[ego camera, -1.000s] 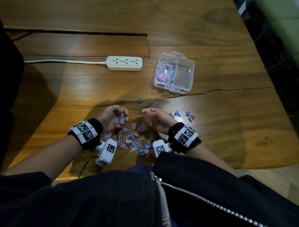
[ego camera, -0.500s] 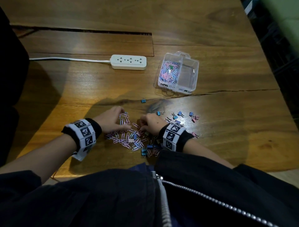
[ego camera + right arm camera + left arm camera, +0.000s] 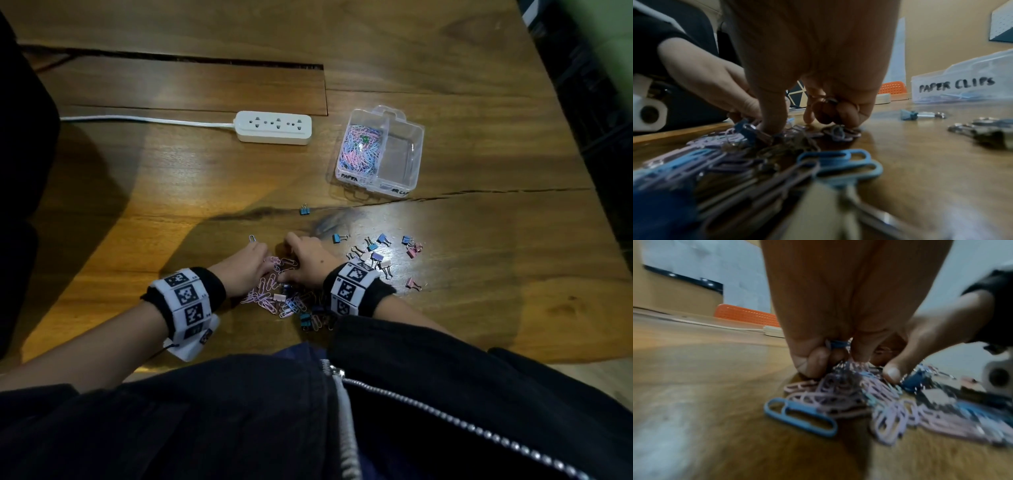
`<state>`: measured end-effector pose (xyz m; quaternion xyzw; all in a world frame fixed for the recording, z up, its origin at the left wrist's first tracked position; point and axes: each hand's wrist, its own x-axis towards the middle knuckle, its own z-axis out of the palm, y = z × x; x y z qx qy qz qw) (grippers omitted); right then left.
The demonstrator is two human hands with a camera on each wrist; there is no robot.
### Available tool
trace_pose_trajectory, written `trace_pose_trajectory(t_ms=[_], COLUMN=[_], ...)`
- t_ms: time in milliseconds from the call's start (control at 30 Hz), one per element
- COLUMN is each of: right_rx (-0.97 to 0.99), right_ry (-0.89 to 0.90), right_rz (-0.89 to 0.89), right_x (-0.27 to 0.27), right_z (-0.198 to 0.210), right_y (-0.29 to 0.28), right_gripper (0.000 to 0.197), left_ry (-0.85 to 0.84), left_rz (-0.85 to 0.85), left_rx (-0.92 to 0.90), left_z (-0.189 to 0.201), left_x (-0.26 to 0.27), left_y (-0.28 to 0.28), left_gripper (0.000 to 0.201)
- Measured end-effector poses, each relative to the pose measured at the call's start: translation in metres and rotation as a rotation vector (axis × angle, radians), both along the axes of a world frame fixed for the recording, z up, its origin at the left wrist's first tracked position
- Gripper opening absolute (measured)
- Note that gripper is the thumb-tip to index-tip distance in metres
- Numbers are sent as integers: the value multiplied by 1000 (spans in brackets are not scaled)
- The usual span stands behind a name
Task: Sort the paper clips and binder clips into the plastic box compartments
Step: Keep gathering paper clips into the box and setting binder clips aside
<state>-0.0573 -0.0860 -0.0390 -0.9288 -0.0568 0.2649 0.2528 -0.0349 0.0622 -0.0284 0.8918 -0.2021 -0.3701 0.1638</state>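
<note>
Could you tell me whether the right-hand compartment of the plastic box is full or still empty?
Empty. In the head view the plastic box's right compartment shows only clear plastic, while the left compartment holds a heap of paper clips.

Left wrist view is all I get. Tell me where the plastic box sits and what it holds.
Observer: The plastic box lies ahead and right of the right hand; its left compartment holds paper clips, the right looks bare.
Operator: Read me its label.
Observer: The right wrist view shows a handwritten label, PAPER CLIPS, on the near wall.
Operator: Find the binder clips.
Observer: Most binder clips lie scattered right of that hand; one blue binder clip sits alone nearer the box.
</note>
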Motion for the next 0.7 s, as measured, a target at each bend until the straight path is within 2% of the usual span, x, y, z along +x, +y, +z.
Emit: trace_pose_trajectory(t_ms=[133,233,333,400,467,567,633,700], right_rx=[-53,-118,-130,-34,99,295,415,444], right_ry=[-16,-13,20,85,93,54,54,18], right_rz=[95,156,162,61,-84,-329,-514,-665], right_x=[-4,-6,-8,-8,-4,10,27,47], right_z=[4,9,12,15,23,40,53,61], right_y=[0,-6,-12,-19,-32,-63,-85,-104], right_gripper=[34,32,30,24,9,26,29,29], left_ry=[86,190,278,297,348,449,540,594], left_rz=[88,97,118,148,205,314,389,464], left_rx=[-82,-105,-133,-163,-226,-315,-372,-415], left_z=[2,6,16,26,36,51,61,68], left_x=[11,16,22,29,37,53,67,81], left_y=[1,0,-7,-16,-30,-58,-81,-108], left_gripper=[17,22,17,15,18,22,27,33])
